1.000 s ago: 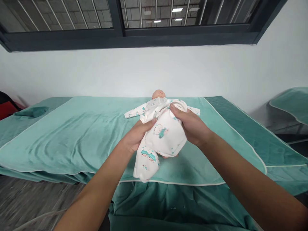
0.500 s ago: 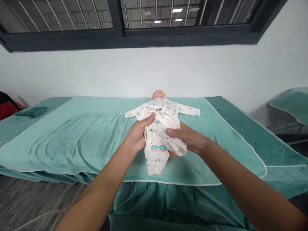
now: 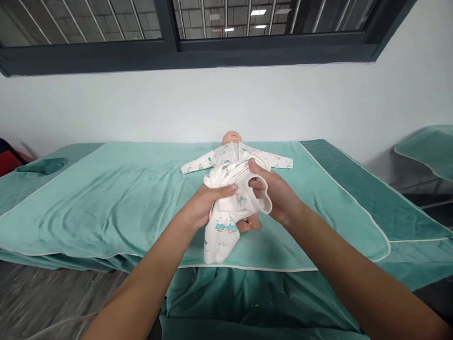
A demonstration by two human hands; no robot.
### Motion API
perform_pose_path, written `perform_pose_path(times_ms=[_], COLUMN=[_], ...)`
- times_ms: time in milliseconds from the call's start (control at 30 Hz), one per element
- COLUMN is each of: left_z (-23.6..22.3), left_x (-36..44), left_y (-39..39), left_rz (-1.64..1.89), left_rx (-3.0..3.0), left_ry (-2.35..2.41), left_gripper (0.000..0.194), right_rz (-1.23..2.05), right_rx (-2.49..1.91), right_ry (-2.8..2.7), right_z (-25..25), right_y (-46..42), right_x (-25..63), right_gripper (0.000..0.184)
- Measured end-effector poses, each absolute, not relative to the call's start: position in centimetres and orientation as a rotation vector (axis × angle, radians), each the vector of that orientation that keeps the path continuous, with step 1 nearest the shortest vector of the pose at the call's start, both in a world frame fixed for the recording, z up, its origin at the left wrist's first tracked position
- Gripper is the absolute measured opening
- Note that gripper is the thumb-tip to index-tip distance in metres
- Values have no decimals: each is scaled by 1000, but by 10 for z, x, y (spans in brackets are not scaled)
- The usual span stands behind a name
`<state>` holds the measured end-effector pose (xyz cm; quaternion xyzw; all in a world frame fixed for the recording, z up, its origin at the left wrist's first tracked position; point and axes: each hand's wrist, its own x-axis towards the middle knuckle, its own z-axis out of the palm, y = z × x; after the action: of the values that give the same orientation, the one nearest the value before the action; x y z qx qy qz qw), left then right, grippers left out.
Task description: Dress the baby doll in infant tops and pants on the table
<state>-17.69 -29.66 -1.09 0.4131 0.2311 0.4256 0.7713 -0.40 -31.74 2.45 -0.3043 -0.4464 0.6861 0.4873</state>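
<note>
Grip of the left hand (image 3: 201, 207): thumb laid across a white printed garment (image 3: 223, 222), pinching the cloth, the fingers mostly hidden. Grip of the right hand (image 3: 281, 196): thumb pressed on the bunched folds, fingertips visible through a banded opening in the cloth. The garment is gathered between both hands over the lower body of a doll (image 3: 231, 137), one printed leg pointing toward the viewer beside the doll's bare feet (image 3: 254, 222). Printed sleeves (image 3: 198, 163) extend to either side. The doll lies on a pale green cover (image 3: 141, 198), before a white wall (image 3: 141, 104) and dark-framed window (image 3: 198, 57).
</note>
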Motion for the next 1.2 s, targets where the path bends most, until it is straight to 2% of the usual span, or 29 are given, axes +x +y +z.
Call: perform_pose_path(times_ms=[133, 367, 500, 600, 700, 833, 1100, 1200], left_z=[-14, -40, -58, -63, -58, -51, -53, -47], left_x=[-168, -160, -149, -142, -138, -135, -129, -133], left_y=[-294, -309, -319, -323, -324, -324, -320, -318], left_rz=[1064, 780, 668, 665, 606, 543, 543, 545], left_rx=[776, 757, 860, 1125, 1505, 1831, 1930, 1778], left_ry=[464, 589, 710, 839, 985, 1134, 1261, 1139], left_gripper=[44, 51, 52, 44, 35, 29, 18, 24], right_rz=[1609, 1614, 1470, 1291, 1119, 974, 1002, 1050], right_rx=[-778, -1033, -1288, -1451, -1474, -1473, -1409, -1312], right_ry=[-1137, -1243, -1258, -1253, -1211, -1192, -1173, -1116], right_z=[14, -23, -55, -84, -106, -122, -125, -116], right_y=[-322, -345, -368, -376, -377, -373, -375, -377], right_x=[-1, 32, 44, 44, 41, 39, 37, 36], right_gripper=[50, 35, 35, 37, 34, 41, 42, 42])
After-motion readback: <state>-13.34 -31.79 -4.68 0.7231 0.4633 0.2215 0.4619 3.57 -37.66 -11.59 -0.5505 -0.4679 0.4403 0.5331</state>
